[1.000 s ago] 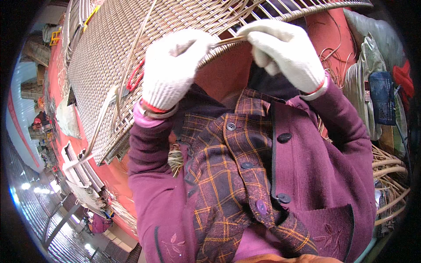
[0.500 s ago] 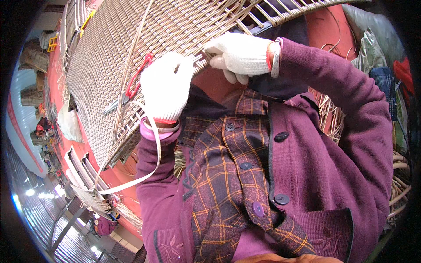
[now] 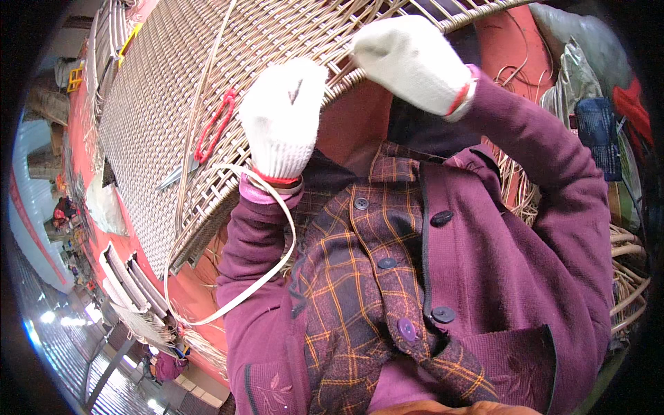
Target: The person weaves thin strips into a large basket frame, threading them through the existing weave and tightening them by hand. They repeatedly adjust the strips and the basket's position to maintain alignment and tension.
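Observation:
Both my hands wear white knit gloves with red cuffs. My left hand [image 3: 283, 114] is closed at the near edge of a woven wicker panel [image 3: 162, 104]; what its fingers grip is hidden. My right hand [image 3: 411, 66] is farther right along the same edge, its fingers curled and pressed together, their contents hidden. A pale flat weaving strip [image 3: 242, 294] loops past my left wrist and hangs down beside the forearm. Left of that hand, scissors [image 3: 216, 131] with red-wrapped handles lie on the panel, blades toward the near left.
Loose strands [image 3: 398, 10] and bare ribs [image 3: 443, 10] stick out at the panel's far right. A red surface [image 3: 512, 45] lies underneath. Bundled wicker [image 3: 626, 277] stands at the right, with plastic bags [image 3: 574, 79] beyond. Curved frame pieces [image 3: 131, 277] lie at the lower left.
My right hand has moved right and farther away, widening the gap to the left hand. The left hand has shifted slightly right and away, and the strip's loop hangs wider and lower.

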The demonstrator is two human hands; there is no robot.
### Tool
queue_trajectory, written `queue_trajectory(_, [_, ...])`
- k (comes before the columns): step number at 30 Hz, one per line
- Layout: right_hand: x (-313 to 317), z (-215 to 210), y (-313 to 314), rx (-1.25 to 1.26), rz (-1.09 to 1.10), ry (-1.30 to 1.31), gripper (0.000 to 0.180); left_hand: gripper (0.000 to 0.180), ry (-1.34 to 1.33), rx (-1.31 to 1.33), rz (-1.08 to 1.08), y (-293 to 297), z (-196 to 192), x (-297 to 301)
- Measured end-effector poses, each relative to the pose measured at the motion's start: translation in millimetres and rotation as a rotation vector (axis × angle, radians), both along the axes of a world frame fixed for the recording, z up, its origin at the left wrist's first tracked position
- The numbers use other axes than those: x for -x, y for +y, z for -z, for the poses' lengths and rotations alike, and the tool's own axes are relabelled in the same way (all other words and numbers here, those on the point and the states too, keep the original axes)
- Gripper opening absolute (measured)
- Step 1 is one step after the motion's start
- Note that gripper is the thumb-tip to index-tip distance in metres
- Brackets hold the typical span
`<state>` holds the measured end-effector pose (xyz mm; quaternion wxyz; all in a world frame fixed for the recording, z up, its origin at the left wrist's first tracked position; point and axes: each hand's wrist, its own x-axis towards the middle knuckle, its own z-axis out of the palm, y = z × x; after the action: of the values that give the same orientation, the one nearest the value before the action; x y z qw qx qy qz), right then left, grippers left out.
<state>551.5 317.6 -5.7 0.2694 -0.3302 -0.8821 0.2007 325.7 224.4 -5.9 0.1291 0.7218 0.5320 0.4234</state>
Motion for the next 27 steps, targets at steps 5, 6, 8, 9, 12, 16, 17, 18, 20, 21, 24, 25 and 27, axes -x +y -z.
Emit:
queue_trajectory(5, [-44.5,-42.1,-6.1,-0.013,0.080,0.166,0.011,0.016,-0.297,0.148,0.024,12.8,-14.8,-18.3])
queue_trajectory(6, [-42.6,-43.6,-10.6,-0.101,0.074,0.289,0.013,0.016,-0.283,0.271,0.040,13.2,-19.3,-21.0])
queue_trajectory(8, [-45.0,-46.6,-26.5,0.612,0.118,0.433,0.020,0.017,-0.414,0.498,0.104,15.4,-26.8,-23.2])
queue_trajectory(9, [-39.5,-44.1,-26.5,0.703,0.138,0.421,0.029,0.017,-0.464,0.467,0.149,15.7,-30.0,-21.6])
queue_trajectory(12, [-24.6,-39.0,-31.2,0.814,0.166,0.115,0.037,0.017,0.029,0.439,-0.006,17.2,-36.9,-7.4])
queue_trajectory(16, [-15.7,-37.4,-26.2,0.734,0.023,-0.039,0.032,0.018,0.196,0.280,0.093,15.7,-31.4,0.4])
queue_trajectory(17, [-16.6,-37.8,-24.5,0.801,0.008,-0.012,0.032,0.020,0.220,0.243,0.081,14.7,-31.3,0.9])
queue_trajectory(18, [-18.4,-38.1,-22.0,0.868,-0.016,-0.044,0.031,0.021,0.243,0.248,0.072,13.2,-31.7,1.8])
queue_trajectory(20, [-22.0,-36.5,-17.1,0.965,-0.055,-0.057,0.037,0.023,0.256,0.273,0.052,12.2,-32.5,0.4])
queue_trajectory(21, [-23.6,-34.5,-14.2,0.996,-0.071,-0.038,0.047,0.024,0.245,0.294,0.041,12.7,-32.8,-0.8])
queue_trajectory(24, [-27.0,-26.5,-10.5,1.061,-0.111,0.020,0.050,0.023,0.227,0.309,0.047,15.4,-31.4,-3.6])
queue_trajectory(25, [-27.4,-24.6,-10.7,1.068,-0.116,0.042,0.041,0.023,0.216,0.308,0.062,16.8,-30.1,-3.8])
queue_trajectory(27, [-27.3,-23.4,-11.5,1.060,-0.118,0.048,0.035,0.019,0.224,0.335,0.095,19.2,-26.5,-4.4])
